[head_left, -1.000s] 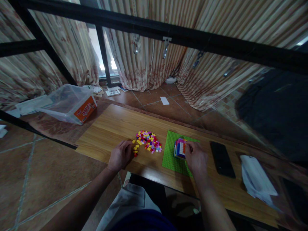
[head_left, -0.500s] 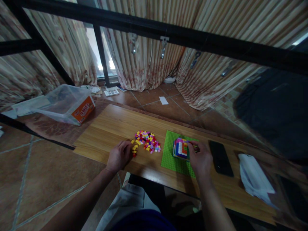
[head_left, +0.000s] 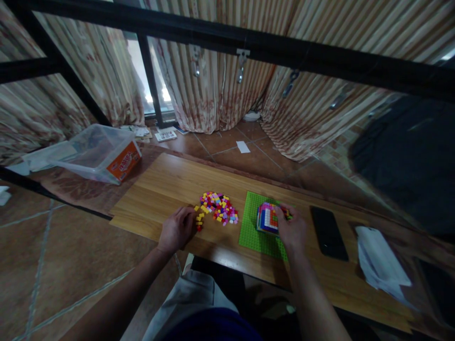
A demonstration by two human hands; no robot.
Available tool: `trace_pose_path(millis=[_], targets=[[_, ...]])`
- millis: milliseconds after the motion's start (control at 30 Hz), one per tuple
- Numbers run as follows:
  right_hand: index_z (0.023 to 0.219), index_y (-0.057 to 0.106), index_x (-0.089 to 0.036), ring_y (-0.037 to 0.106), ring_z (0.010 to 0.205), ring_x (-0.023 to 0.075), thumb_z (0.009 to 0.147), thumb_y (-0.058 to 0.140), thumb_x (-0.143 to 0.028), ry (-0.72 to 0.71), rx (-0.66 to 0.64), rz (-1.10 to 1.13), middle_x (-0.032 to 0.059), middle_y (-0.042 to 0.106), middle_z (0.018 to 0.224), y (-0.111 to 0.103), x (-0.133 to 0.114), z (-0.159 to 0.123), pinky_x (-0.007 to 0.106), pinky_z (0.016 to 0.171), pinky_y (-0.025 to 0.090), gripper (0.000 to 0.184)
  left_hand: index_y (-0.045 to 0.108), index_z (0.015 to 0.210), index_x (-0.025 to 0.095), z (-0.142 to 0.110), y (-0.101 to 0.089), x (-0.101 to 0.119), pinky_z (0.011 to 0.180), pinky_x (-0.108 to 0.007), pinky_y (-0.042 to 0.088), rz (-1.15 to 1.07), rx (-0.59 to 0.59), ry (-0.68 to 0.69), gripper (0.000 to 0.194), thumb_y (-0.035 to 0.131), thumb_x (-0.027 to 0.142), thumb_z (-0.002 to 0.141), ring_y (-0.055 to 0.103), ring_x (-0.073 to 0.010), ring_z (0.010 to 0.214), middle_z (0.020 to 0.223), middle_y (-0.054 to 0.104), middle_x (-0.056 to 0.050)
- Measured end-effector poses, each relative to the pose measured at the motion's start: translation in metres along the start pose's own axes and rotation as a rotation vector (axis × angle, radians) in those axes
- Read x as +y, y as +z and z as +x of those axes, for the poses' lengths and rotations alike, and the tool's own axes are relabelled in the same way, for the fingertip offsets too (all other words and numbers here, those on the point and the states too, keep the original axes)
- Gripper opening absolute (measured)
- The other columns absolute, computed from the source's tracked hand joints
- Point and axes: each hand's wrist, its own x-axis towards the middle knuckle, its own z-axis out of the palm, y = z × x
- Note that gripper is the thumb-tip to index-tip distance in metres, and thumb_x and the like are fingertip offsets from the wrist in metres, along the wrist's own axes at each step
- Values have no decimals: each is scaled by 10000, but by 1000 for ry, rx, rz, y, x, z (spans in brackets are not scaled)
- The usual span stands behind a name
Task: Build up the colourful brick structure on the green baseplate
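A block of colourful toy bricks point(head_left: 267, 219), built up in layers with a white and orange pattern on top, stands on a green studded baseplate point(head_left: 249, 226). My right hand point(head_left: 292, 228) rests over its right side, fingers bent together at the top edge; whatever they pinch is hidden. On the wooden board, my left hand point(head_left: 177, 228) lies with curled fingers beside a few yellow and red bricks point(head_left: 199, 220). Its fingertips are too small to show what is between them. Just beyond is a loose pile of small mixed-colour bricks point(head_left: 219, 207).
Right of the baseplate lies a black phone point(head_left: 328, 233), then a white packet point(head_left: 383, 258). A clear plastic bin point(head_left: 95, 154) with an orange label stands at the far left. A dark metal bar point(head_left: 213, 35) crosses above, in front of curtains point(head_left: 220, 94).
My right hand has shifted slightly left and inward over the brick block. The left hand stays in its place by the loose bricks.
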Motion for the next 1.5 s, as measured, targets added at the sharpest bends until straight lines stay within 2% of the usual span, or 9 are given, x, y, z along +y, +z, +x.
trace_pose_path(millis=[433,600,700,767,900,1000,1067,1200,1500], targets=[[1025,701,-142,625,920,249,824,533,-579,-26,-9,61,146,697,1011,-1,3,-1,414,863,467,510,639,931,222,0,0,-1,750,-291,508,25,-14,0,208,442,290,936,664,-183,841,920,698,-44],[1064,676,-123,635,943,268,887,469,-537,-59,155,79,163,689,1034,-17,-3,-11,416,839,479,496,635,912,224,0,0,0,758,-289,513,20,-11,11,198,447,281,931,663,-181,838,908,696,-40],[993,690,-140,636,930,257,909,479,-476,-156,200,92,142,692,991,-25,-19,-25,409,852,481,405,639,916,223,1,0,0,758,-289,517,13,-7,10,198,448,273,928,663,-182,843,917,696,-45],[969,693,-163,639,940,239,921,490,-426,-239,146,133,117,696,979,-23,-33,-39,393,866,484,336,638,915,221,1,0,0,764,-290,517,7,-13,9,199,448,275,930,662,-182,850,916,695,-47],[952,692,-205,651,882,203,927,508,-351,-318,-80,184,75,698,958,-4,-53,-71,356,821,505,235,636,916,220,0,1,1,766,-290,512,11,-24,-9,190,454,274,934,658,-180,857,918,694,-45],[969,694,-225,644,880,203,931,481,-286,-366,-250,143,65,699,956,17,-57,-90,357,810,509,225,633,925,222,-1,1,1,781,-291,512,8,-16,-11,180,458,261,934,659,-177,867,938,695,-42],[992,695,-220,634,912,216,923,468,-246,-393,-311,107,73,695,971,29,-56,-96,373,830,503,239,632,926,224,-2,1,1,788,-291,513,13,-16,-9,175,461,255,935,659,-175,865,938,693,-39],[998,699,-195,610,926,239,913,447,-203,-409,-336,5,95,679,978,44,-54,-95,394,842,487,265,635,938,217,-2,1,1,780,-291,512,14,-15,-11,174,464,250,934,657,-177,858,940,692,-43],[881,681,-195,571,866,225,925,451,-191,-483,-331,-187,81,638,879,62,-57,-85,351,802,458,234,630,934,202,-2,2,1,778,-293,509,-8,-13,-5,177,457,240,936,655,-180,858,924,684,-49]])
